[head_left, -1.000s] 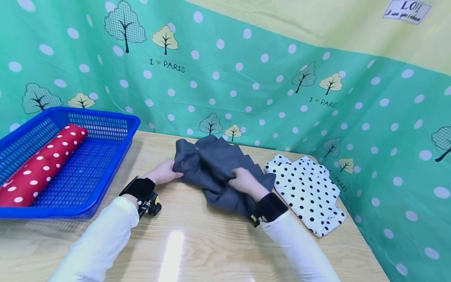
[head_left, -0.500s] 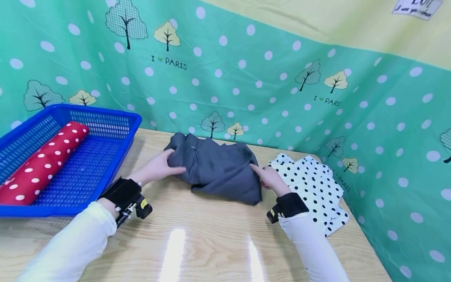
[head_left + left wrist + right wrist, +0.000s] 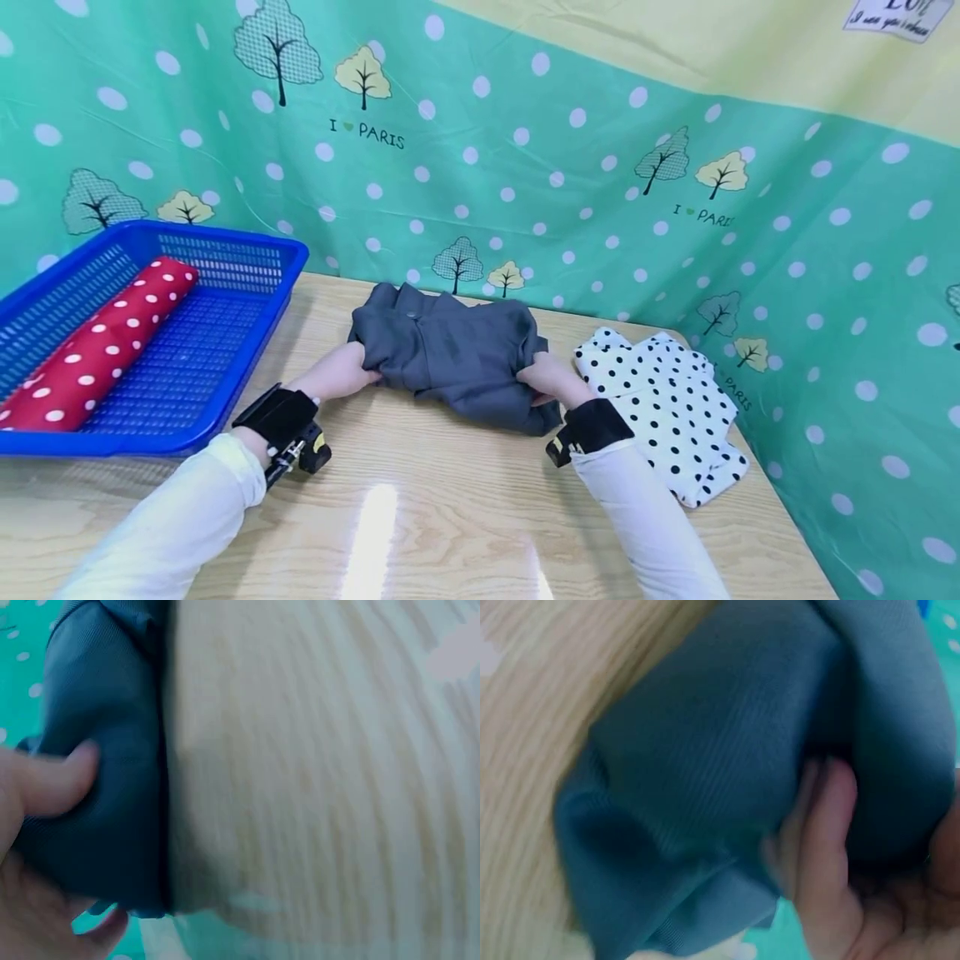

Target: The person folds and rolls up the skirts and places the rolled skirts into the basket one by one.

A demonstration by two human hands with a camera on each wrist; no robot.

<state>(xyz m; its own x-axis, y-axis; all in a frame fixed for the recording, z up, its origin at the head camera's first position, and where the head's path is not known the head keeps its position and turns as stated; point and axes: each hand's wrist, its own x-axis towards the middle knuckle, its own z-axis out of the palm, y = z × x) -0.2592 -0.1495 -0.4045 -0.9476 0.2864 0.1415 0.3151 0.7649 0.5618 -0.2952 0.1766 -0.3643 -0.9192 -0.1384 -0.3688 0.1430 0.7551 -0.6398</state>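
2 hands (image 3: 341, 372) (image 3: 547, 382) grip grey garment (image 3: 450, 354) lengthwise, left-right.

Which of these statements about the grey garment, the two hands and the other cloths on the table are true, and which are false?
1. Both hands grip the grey garment: the left hand at its left end, the right hand at its right end. True.
2. The red dotted roll lies on the bare table. False: it lies inside the blue basket.
3. The white dotted cloth lies right of the grey garment. True.
4. The grey garment is inside the basket. False: it lies on the wooden table.
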